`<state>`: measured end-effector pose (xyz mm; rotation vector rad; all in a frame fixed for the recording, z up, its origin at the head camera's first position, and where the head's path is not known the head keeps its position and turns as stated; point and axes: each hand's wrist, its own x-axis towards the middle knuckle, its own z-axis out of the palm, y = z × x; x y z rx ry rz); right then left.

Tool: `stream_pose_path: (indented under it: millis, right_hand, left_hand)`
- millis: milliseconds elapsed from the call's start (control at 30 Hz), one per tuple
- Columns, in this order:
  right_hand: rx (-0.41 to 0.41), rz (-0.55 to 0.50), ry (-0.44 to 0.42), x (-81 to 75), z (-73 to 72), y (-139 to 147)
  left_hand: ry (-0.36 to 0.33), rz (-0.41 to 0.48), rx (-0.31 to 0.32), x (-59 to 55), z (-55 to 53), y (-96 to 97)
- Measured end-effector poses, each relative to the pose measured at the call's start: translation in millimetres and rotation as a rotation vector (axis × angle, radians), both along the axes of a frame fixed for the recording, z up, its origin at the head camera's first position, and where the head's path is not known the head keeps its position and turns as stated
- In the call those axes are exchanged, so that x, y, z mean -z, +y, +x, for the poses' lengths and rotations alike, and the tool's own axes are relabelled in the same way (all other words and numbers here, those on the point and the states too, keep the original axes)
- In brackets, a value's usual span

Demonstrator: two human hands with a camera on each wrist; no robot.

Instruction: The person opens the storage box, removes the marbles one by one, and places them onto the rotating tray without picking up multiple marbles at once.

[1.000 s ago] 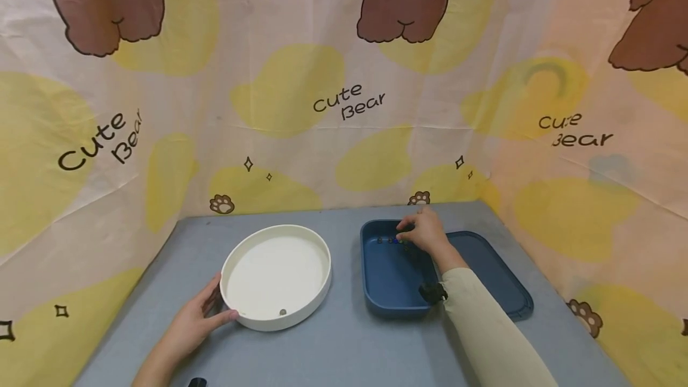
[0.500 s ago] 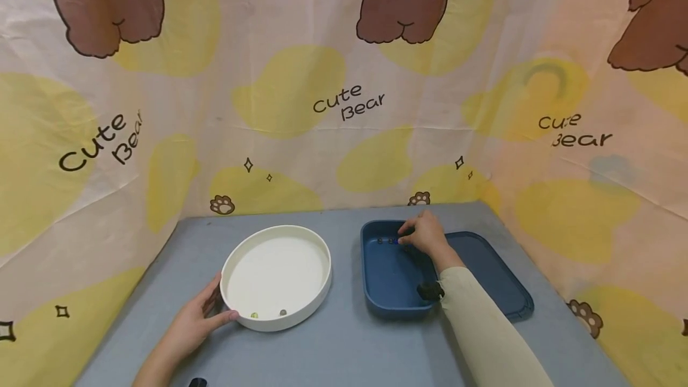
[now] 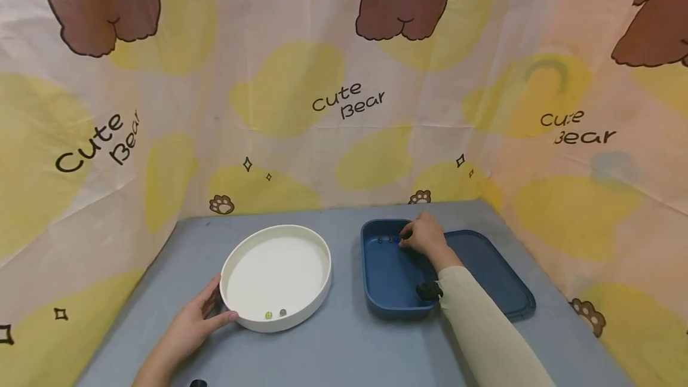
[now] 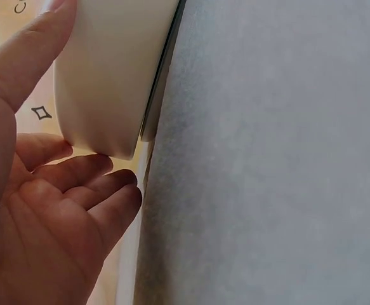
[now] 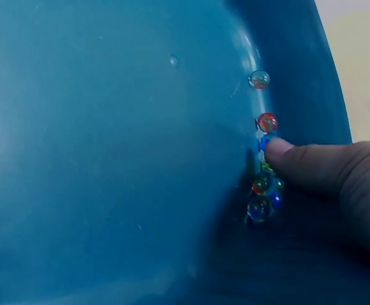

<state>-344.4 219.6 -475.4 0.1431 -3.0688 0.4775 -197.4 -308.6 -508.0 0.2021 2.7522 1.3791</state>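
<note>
My left hand (image 3: 190, 321) is at the near left side of a round white tray (image 3: 325, 282), thumb by the rim and loosely bent fingertips against the outer wall (image 4: 102, 95). Inside lie a yellow-green marble (image 3: 269, 315) and a greyish marble (image 3: 283, 312). My right hand (image 3: 426, 237) reaches into a blue rectangular box (image 3: 395, 309). Its thumb touches a cluster of glass marbles along the box wall, by a blue marble (image 5: 263, 145); the other fingers are hidden in the right wrist view. A red-streaked marble (image 5: 268, 122) and a clear one (image 5: 259, 79) lie alongside.
A flat blue lid (image 3: 484, 267) lies right of the box, partly behind the right forearm. A small black object (image 3: 198, 383) shows at the near edge of the grey tabletop (image 3: 344, 351). Printed bear cloth (image 3: 344, 148) rises behind and at both sides.
A yellow-green marble has come into view in the white tray and rolled right, near the greyish one. My right fingers have lowered and drawn closer together. The left hand stays put.
</note>
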Motion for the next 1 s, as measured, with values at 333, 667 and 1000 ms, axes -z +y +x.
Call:
stream_pose_path:
  millis: [333,667,1000]
  right_hand:
    - [-0.01,0.062,-0.001,0.2,0.0,-2.7]
    - [-0.011,-0.141,0.008,5.9,-0.8,3.0]
    - [-0.045,-0.271,0.036,-10.1,2.5,9.3]
  left_hand:
    - [-0.008,-0.027,-0.015,-6.2,-1.7,-0.1]
    - [0.004,-0.057,-0.011,-0.7,3.3,1.3]
    - [0.007,-0.011,-0.023,0.1,2.9,2.5]
